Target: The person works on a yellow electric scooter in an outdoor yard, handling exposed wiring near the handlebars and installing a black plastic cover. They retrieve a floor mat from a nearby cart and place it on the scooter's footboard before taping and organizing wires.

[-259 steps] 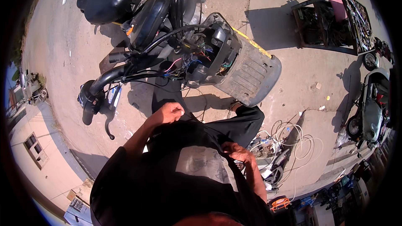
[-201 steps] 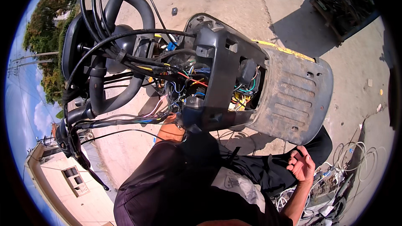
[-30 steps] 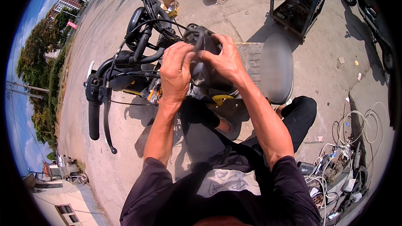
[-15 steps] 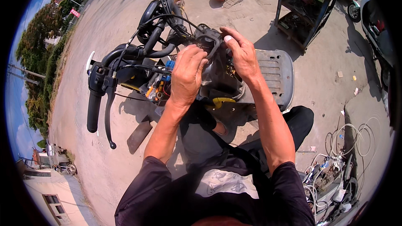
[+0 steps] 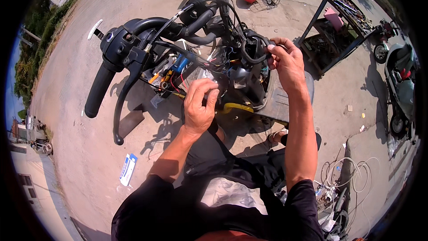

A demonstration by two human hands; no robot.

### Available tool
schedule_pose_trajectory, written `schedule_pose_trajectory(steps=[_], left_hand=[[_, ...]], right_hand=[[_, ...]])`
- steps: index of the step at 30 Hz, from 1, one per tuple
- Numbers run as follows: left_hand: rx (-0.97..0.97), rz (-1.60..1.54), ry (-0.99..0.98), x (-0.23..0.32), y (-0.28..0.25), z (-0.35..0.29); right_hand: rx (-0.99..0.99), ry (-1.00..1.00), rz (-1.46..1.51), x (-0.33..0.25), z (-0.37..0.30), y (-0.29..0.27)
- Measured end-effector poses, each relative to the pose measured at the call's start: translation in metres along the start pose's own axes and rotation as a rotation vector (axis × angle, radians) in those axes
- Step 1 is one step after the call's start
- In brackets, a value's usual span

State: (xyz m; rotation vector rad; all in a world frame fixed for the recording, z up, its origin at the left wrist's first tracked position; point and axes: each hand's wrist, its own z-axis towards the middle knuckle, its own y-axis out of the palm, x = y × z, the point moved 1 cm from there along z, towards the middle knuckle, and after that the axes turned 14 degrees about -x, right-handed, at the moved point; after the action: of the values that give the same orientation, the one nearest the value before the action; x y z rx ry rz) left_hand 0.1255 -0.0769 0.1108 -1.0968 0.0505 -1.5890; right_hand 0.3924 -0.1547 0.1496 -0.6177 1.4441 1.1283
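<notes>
A partly stripped scooter stands before me, with bundles of wires (image 5: 229, 56) bare below its handlebar (image 5: 154, 24). My right hand (image 5: 287, 62) pinches the edge of a black plastic frame (image 5: 256, 58), thumb on top and fingers curled at its right side. Lower and to the left, my left hand (image 5: 199, 109) hangs beside the wires with its fingers bent toward the thumb; whether anything small is between them is hidden. A black plastic housing (image 5: 247, 87) lies open below the frame, and a yellow scooter part (image 5: 236, 107) shows beneath it.
Left of the wires sits an open box of tools (image 5: 171, 73). The brake lever (image 5: 122, 107) juts toward me. A blue-and-white packet (image 5: 128, 169) lies on the ground. At the right are a metal tool cart (image 5: 332, 35), coiled pale cable (image 5: 356, 174) and another scooter (image 5: 401, 76).
My left hand has come down and away from the black frame. My right hand has moved right and holds the frame's edge. The view has shifted, bringing the blue-and-white packet into sight.
</notes>
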Motion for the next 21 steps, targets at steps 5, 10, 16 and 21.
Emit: schedule_pose_trajectory(steps=[5, 10, 16, 21], left_hand=[[-0.055, -0.475, -0.322, -0.042, -0.004, 0.001], [-0.194, -0.458, -0.360, -0.040, -0.010, 0.035], [-0.129, -0.408, -0.294, -0.052, 0.001, 0.069], [-0.146, -0.258, -0.119, -0.055, 0.015, 0.080]], right_hand=[[-0.048, 0.068, -0.004, -0.009, -0.006, -0.002], [-0.071, 0.070, -0.006, -0.020, -0.009, 0.007], [-0.100, 0.109, 0.038, -0.023, -0.017, 0.008], [-0.126, 0.112, 0.100, -0.021, -0.017, 0.005]])
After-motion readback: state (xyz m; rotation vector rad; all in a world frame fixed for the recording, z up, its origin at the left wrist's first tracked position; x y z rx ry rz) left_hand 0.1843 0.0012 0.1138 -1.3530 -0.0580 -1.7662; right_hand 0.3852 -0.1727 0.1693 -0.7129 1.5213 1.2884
